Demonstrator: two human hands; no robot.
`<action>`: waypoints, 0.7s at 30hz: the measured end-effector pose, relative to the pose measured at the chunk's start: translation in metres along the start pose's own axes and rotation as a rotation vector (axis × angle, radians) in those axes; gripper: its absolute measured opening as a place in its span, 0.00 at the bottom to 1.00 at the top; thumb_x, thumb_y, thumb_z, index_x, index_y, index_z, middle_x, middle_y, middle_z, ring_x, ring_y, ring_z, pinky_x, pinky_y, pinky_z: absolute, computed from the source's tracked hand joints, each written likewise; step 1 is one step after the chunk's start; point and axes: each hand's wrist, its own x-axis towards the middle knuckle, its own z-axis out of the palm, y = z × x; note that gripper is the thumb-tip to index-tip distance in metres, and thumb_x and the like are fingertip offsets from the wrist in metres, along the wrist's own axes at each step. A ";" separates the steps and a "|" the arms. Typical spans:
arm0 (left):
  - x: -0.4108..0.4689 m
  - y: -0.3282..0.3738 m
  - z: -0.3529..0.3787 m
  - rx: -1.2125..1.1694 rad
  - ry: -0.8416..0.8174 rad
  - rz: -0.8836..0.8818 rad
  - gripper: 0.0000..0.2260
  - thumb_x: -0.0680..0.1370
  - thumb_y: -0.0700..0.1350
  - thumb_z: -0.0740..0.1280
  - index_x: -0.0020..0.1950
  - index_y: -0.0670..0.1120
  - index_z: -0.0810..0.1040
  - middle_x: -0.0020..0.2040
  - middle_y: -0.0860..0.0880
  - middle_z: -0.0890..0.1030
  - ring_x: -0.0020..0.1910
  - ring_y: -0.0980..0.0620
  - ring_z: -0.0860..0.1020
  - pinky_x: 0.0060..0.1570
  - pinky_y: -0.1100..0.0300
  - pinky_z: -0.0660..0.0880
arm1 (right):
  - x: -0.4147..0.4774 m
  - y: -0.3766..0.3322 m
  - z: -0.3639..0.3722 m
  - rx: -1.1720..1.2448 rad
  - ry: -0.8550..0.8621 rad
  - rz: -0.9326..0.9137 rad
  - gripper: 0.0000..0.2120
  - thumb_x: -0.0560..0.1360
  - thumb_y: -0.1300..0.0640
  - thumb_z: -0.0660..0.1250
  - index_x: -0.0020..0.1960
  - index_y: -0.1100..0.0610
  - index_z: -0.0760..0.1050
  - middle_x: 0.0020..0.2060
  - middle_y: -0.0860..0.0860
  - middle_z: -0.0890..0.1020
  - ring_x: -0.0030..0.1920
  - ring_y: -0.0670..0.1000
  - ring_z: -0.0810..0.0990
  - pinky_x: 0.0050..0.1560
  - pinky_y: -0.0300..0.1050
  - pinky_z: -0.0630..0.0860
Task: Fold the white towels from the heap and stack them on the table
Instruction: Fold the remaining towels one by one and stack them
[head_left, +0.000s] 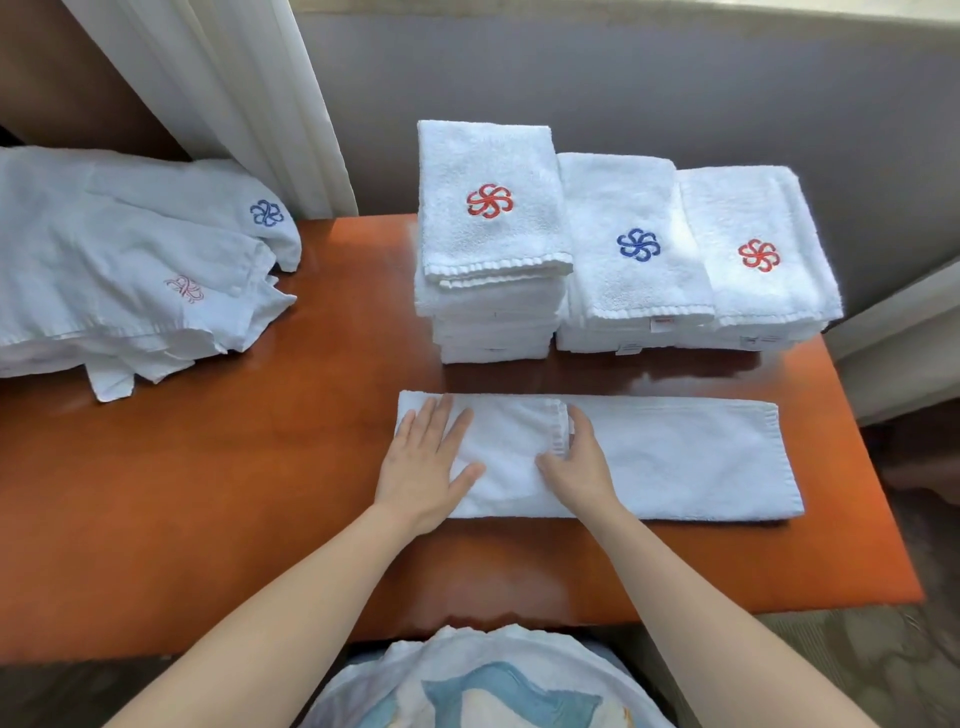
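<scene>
One-third fold in hand: pressing towel (675, 457) flap before stacks (639, 270) with left hand (426, 467), right hand (582, 462), fingers (434, 421) flat, pinching nothing. Next: fold free end over.

A white pleated curtain (244, 104) hangs at the upper left, its folds slanting down and to the right. Left of it stands a dark brown panel (78, 78). A plain grey wall (675, 104) fills the back, topped by a pale ledge (727, 9) along the upper edge. At the right edge, 2 off-white slanted bars (904, 322) cross below the wall, perhaps a frame or skirting. Mottled grey-brown carpet (857, 670) covers the lower right corner. At the bottom centre shows 1 white garment (493, 686), printed with blue and cream shapes.
</scene>
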 end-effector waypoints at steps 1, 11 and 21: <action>0.001 0.000 0.001 0.014 -0.001 0.003 0.33 0.76 0.68 0.32 0.78 0.54 0.32 0.80 0.47 0.36 0.79 0.47 0.34 0.77 0.48 0.36 | -0.001 -0.001 0.001 -0.047 0.028 0.014 0.38 0.74 0.62 0.64 0.80 0.47 0.51 0.69 0.49 0.72 0.60 0.53 0.78 0.57 0.53 0.78; 0.005 -0.005 0.004 0.048 0.001 0.103 0.40 0.73 0.75 0.32 0.78 0.53 0.30 0.79 0.46 0.32 0.77 0.41 0.30 0.75 0.39 0.36 | 0.007 -0.003 0.046 -0.798 -0.038 -0.568 0.28 0.83 0.57 0.53 0.81 0.54 0.51 0.81 0.51 0.51 0.80 0.50 0.42 0.78 0.50 0.34; 0.006 -0.028 0.020 -0.001 0.104 0.204 0.35 0.79 0.69 0.49 0.82 0.54 0.48 0.82 0.46 0.44 0.80 0.41 0.43 0.76 0.40 0.48 | 0.031 0.034 0.026 -0.928 0.100 -0.498 0.32 0.81 0.36 0.47 0.81 0.48 0.50 0.81 0.52 0.50 0.80 0.56 0.42 0.79 0.58 0.43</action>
